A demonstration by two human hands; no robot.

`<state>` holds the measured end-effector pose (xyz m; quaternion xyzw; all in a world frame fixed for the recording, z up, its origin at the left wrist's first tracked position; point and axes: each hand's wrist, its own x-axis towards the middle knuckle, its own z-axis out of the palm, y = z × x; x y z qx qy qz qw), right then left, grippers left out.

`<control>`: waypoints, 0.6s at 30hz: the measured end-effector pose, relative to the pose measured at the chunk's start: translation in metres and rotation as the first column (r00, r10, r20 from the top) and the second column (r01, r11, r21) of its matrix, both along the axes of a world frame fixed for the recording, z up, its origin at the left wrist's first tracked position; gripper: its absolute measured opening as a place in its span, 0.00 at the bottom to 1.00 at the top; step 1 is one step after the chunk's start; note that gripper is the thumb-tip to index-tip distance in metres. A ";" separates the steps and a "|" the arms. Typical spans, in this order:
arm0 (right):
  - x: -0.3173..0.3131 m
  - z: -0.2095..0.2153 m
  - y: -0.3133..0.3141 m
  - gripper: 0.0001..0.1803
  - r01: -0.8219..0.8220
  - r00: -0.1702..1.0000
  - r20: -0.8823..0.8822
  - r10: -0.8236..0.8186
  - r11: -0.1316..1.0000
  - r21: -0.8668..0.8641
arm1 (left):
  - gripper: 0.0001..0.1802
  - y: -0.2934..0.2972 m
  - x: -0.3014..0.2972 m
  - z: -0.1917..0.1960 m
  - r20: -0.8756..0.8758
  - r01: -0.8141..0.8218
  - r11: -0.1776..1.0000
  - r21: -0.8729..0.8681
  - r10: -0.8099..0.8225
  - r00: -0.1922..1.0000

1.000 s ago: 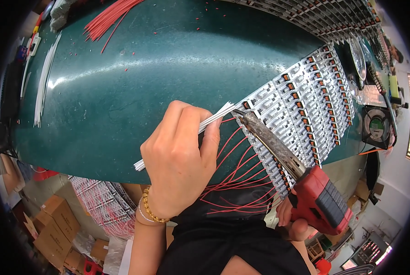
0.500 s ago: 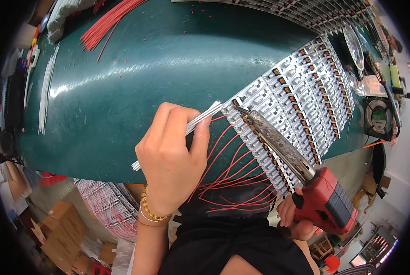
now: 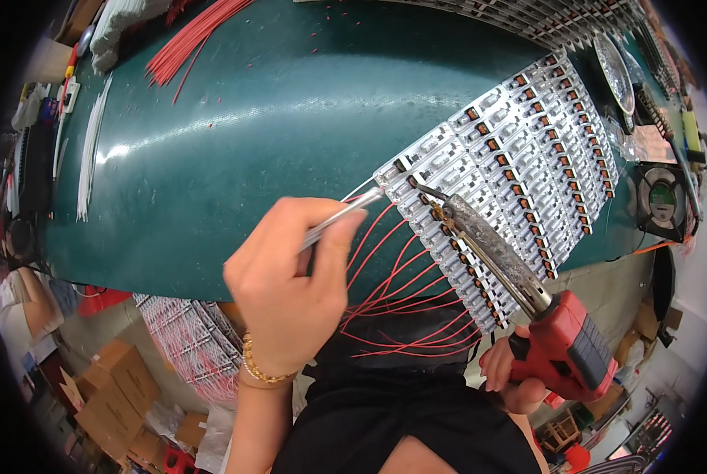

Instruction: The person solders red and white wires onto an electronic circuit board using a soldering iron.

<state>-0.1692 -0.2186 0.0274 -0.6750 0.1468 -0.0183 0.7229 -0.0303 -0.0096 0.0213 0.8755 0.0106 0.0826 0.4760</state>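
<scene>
Pinched between the thumb and fingers of my left hand (image 3: 290,272) is a thin bundle of white wires (image 3: 334,223), its ends pointing at the near left corner of a silver panel (image 3: 500,130) of small circuit modules. A single white wire (image 3: 361,189) runs apart from the bundle at that corner. My right hand (image 3: 508,371) grips a red-handled soldering gun (image 3: 496,249); its tip is over the panel's left edge row, and whether it touches cannot be made out. Several red wires (image 3: 385,299) hang from that edge toward my lap.
On the green tabletop (image 3: 235,166) lie red wires (image 3: 191,46) and white wires (image 3: 93,154) at the far left. More panels (image 3: 519,20) line the back. A metal dish (image 3: 614,75) and a small fan (image 3: 661,201) stand at right. Cardboard boxes (image 3: 116,387) sit below the table.
My left hand has drawn slightly down and left with the white wires. One white wire now shows apart from the bundle. The soldering gun's tip has shifted slightly right across the view.
</scene>
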 end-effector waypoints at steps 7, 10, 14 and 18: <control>-0.006 -0.004 -0.013 0.53 -0.124 0.990 -0.071 0.123 0.992 -0.020 | 0.05 -0.006 0.004 -0.016 0.056 0.058 0.995 0.083 -0.063 0.996; -0.002 -0.006 -0.014 0.51 -0.164 0.983 -0.078 0.163 0.987 0.001 | 0.06 -0.004 0.005 -0.019 0.063 0.061 0.995 0.083 -0.066 0.996; 0.001 -0.006 -0.011 0.48 -0.167 0.983 -0.073 0.167 0.986 0.003 | 0.06 -0.005 0.004 -0.021 0.065 0.037 0.994 0.106 -0.044 0.997; -0.015 -0.019 -0.032 0.32 -0.137 0.982 -0.122 0.147 0.987 0.089 | 0.06 -0.004 0.005 -0.023 0.090 0.036 0.993 0.109 -0.046 0.995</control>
